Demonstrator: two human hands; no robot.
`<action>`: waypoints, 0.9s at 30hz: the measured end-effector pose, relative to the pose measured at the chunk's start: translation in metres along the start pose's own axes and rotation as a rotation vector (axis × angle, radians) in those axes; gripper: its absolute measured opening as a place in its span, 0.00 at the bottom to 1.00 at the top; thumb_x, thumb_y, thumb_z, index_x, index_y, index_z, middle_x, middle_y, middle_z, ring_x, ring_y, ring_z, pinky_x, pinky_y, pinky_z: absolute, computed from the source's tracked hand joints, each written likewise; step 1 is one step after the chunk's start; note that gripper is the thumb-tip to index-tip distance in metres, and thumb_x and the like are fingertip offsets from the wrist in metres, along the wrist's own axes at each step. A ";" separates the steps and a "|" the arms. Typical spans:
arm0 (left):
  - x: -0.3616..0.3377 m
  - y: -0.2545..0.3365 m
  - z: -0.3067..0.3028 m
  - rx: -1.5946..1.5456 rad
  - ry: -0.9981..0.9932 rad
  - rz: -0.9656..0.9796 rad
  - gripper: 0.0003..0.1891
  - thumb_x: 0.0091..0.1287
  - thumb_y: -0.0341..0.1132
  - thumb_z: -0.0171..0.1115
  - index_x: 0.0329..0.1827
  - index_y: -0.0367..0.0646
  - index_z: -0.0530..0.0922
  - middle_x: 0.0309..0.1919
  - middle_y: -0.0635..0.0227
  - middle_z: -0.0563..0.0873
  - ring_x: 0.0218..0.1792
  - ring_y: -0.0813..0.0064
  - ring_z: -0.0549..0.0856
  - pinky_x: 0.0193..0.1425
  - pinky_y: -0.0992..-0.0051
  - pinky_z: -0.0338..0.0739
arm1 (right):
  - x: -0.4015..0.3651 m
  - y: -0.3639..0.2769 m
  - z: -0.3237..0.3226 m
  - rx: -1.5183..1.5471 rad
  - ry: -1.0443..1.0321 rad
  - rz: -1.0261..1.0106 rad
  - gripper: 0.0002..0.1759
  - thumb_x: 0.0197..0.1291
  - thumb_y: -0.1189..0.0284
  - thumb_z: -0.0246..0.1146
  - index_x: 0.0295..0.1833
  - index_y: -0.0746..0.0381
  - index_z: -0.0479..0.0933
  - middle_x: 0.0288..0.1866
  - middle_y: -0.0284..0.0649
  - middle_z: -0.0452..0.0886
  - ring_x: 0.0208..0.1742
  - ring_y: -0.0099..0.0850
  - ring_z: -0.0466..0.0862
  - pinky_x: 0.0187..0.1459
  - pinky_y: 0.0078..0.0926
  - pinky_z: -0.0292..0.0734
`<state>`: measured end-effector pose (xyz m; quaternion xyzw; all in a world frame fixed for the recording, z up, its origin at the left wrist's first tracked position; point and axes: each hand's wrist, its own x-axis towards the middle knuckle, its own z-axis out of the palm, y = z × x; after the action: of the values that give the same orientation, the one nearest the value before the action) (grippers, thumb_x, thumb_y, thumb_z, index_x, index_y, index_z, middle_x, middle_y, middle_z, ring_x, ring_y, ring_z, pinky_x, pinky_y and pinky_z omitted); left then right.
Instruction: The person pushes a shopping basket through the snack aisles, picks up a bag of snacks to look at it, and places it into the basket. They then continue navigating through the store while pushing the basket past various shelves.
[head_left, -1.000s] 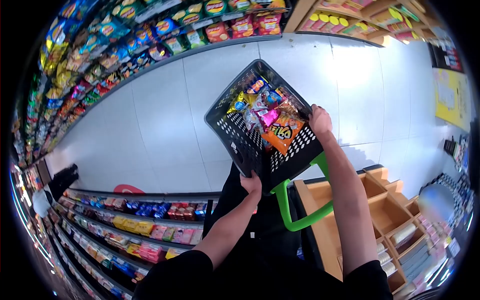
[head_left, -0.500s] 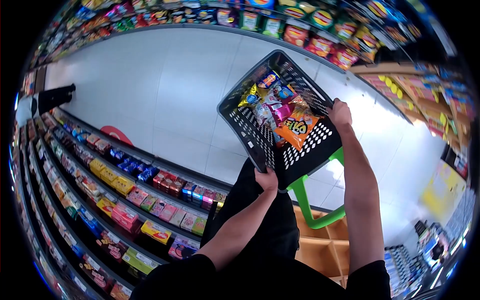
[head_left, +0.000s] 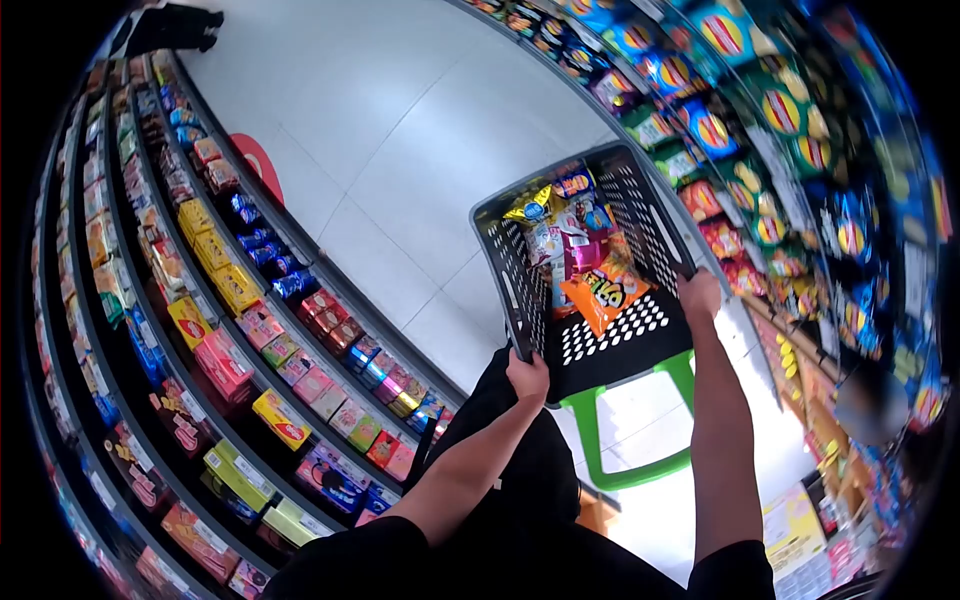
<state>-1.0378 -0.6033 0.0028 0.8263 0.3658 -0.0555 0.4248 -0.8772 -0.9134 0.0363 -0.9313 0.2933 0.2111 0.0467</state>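
Both hands carry a dark grey shopping basket (head_left: pixel 610 376) with perforated sides, tilted so its inside faces me. My left hand (head_left: pixel 527 377) is closed on the basket's left edge at its near corner. On the opposite side, my right hand (head_left: pixel 700 293) grips the right edge. Snack bags lie heaped inside: an orange bag (head_left: pixel 605 293) nearest me, a magenta and white bag (head_left: pixel 580 250) in the middle, a yellow bag (head_left: pixel 530 205) and a blue bag (head_left: pixel 575 183) at the far end. The green handle (head_left: pixel 640 472) hangs toward me below the basket.
Shelves of boxed sweets (head_left: pixel 225 360) run along my left. To the right stands a rack of chip bags (head_left: pixel 710 130), close to the basket. Pale floor tiles (head_left: pixel 370 150) stretch ahead, with a red floor sign (head_left: pixel 258 168). A person in dark trousers (head_left: pixel 175 30) is at the far left.
My view has turned, bringing the chip rack from the top round to the right side. The basket sits slightly lower and further right in view. Both hands keep their hold.
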 end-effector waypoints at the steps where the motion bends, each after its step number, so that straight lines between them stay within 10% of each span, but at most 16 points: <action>1: 0.008 0.003 0.000 0.031 -0.019 -0.020 0.09 0.62 0.29 0.62 0.43 0.35 0.78 0.32 0.45 0.85 0.41 0.40 0.85 0.42 0.53 0.79 | 0.004 -0.002 -0.002 0.005 0.008 -0.013 0.21 0.59 0.58 0.67 0.47 0.65 0.81 0.43 0.55 0.86 0.47 0.53 0.86 0.51 0.48 0.81; 27: 0.219 0.124 -0.018 0.026 0.182 -0.238 0.12 0.60 0.32 0.65 0.41 0.32 0.80 0.32 0.44 0.87 0.38 0.44 0.88 0.43 0.56 0.81 | 0.142 -0.292 -0.106 -0.037 -0.079 -0.264 0.15 0.61 0.64 0.67 0.46 0.64 0.80 0.44 0.52 0.86 0.48 0.50 0.86 0.49 0.46 0.82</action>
<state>-0.8016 -0.5144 0.0082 0.7839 0.4977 -0.0349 0.3696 -0.5679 -0.7701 0.0621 -0.9534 0.1624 0.2451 0.0685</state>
